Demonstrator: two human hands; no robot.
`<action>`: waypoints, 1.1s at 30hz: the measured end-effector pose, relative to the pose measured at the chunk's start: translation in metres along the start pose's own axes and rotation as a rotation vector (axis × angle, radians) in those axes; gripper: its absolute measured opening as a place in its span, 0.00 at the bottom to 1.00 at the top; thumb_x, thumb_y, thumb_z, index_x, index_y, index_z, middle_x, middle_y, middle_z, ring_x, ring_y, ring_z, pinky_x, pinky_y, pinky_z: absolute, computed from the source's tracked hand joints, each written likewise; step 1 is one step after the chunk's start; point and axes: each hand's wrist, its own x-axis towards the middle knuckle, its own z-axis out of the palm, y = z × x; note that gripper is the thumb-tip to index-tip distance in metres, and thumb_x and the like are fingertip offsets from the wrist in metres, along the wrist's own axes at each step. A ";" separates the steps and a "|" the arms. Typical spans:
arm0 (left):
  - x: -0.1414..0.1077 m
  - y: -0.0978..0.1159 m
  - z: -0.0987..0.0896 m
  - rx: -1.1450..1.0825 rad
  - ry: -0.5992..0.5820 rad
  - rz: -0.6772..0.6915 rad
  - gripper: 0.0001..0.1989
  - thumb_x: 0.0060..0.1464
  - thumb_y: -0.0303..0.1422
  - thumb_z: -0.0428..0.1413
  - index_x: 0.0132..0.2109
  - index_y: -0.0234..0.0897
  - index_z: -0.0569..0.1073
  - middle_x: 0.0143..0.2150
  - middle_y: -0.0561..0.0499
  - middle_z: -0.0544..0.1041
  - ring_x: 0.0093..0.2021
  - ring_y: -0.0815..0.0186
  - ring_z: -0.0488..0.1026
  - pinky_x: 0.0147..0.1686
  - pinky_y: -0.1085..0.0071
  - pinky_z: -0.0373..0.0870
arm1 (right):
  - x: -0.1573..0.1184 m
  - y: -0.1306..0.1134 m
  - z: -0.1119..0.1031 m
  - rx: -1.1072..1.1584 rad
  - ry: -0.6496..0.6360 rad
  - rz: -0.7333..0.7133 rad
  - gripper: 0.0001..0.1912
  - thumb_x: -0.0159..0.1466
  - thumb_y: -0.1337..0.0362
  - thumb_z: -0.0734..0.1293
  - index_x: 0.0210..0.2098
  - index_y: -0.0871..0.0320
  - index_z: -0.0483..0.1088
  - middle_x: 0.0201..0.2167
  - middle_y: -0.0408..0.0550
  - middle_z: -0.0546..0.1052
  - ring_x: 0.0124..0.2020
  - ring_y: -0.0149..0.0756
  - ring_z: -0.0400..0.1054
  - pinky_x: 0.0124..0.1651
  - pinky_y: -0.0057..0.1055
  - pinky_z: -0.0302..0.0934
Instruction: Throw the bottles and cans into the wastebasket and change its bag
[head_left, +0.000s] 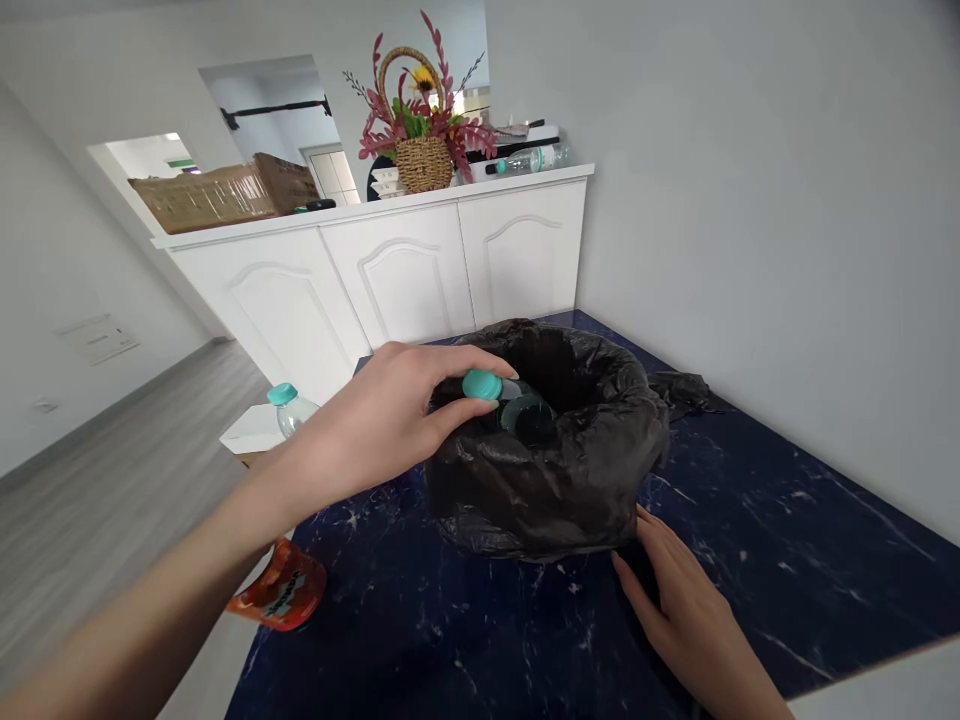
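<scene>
In my left hand (pixel 409 400) a clear plastic bottle (pixel 529 412) is pinched near its teal cap (pixel 481 385). The bottle lies tilted inside the near-left rim of a round trash bin lined with a black plastic bag (pixel 555 480); its far end is dark and hard to make out. My right hand (pixel 682 600) is at the bin's lower right side, fingers stretched out and thumb apart, touching the bag near the bin's base. Behind my left forearm stands another clear bottle (pixel 298 412) with a teal cap, partly hidden.
The bin stands on a dark blue marbled tabletop (pixel 450 640). An orange-red labelled container (pixel 289 590) sits at its left edge. Beyond are white cabinets (pixel 405 280) bearing a cardboard box (pixel 217 195), a flower basket (pixel 424 160) and a lying bottle (pixel 532 160). A grey wall (pixel 750 200) borders the right.
</scene>
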 end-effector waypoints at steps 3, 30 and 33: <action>0.011 0.002 -0.008 -0.019 -0.119 -0.068 0.11 0.55 0.29 0.71 0.45 0.47 0.89 0.41 0.51 0.89 0.38 0.54 0.86 0.46 0.63 0.82 | 0.001 -0.001 -0.001 -0.018 0.005 -0.010 0.30 0.80 0.50 0.59 0.78 0.46 0.55 0.74 0.56 0.70 0.71 0.62 0.68 0.62 0.61 0.77; -0.036 -0.088 -0.100 0.914 0.323 -0.088 0.33 0.69 0.56 0.47 0.63 0.35 0.76 0.65 0.40 0.78 0.67 0.46 0.71 0.70 0.47 0.63 | -0.002 0.001 -0.001 -0.053 0.019 -0.040 0.28 0.80 0.48 0.58 0.74 0.49 0.60 0.70 0.57 0.74 0.70 0.63 0.71 0.61 0.62 0.77; -0.054 -0.124 -0.114 0.944 0.230 -0.335 0.35 0.67 0.57 0.48 0.66 0.33 0.72 0.69 0.34 0.75 0.67 0.40 0.71 0.67 0.47 0.67 | -0.002 0.002 0.000 -0.055 0.017 -0.039 0.28 0.80 0.47 0.57 0.73 0.50 0.61 0.70 0.57 0.74 0.70 0.63 0.71 0.61 0.61 0.78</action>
